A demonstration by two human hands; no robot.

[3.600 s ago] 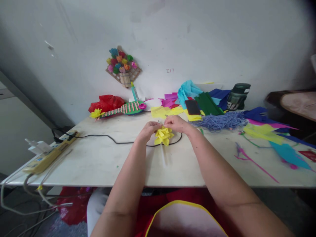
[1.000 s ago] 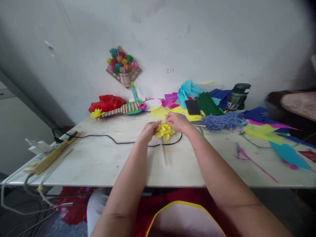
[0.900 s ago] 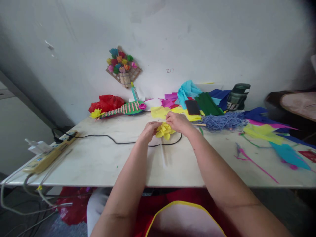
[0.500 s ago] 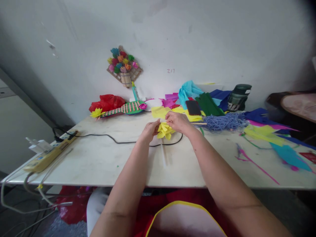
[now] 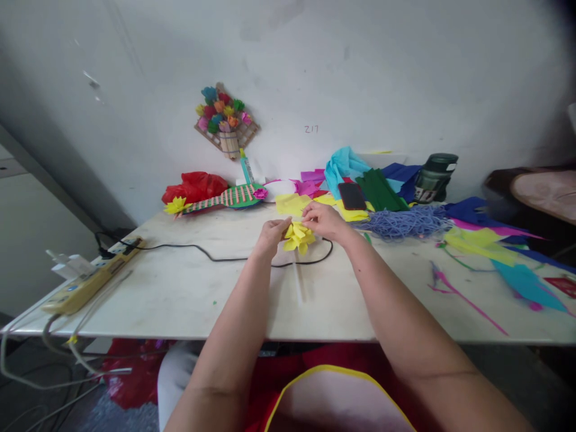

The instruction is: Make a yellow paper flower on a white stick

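A yellow paper flower with layered, pointed petals is held above the table between my two hands. My left hand pinches its left edge with thumb and fingers. On the upper right side, my right hand has its fingertips closed on the petals. Below the flower, a pale, translucent stick points toward the table's front edge; whether it joins the flower I cannot tell. A black cable loops on the table behind and under the flower.
A power strip lies at the left. At the back are a paper-decorated guitar shape, a phone, dark green crepe paper, a tangle of blue-grey string and a dark green jar. Coloured scraps lie right.
The flower has turned and tilted slightly in my fingers, so more petals show. My right hand has shifted a little. A thin stick by the right wrist shows less.
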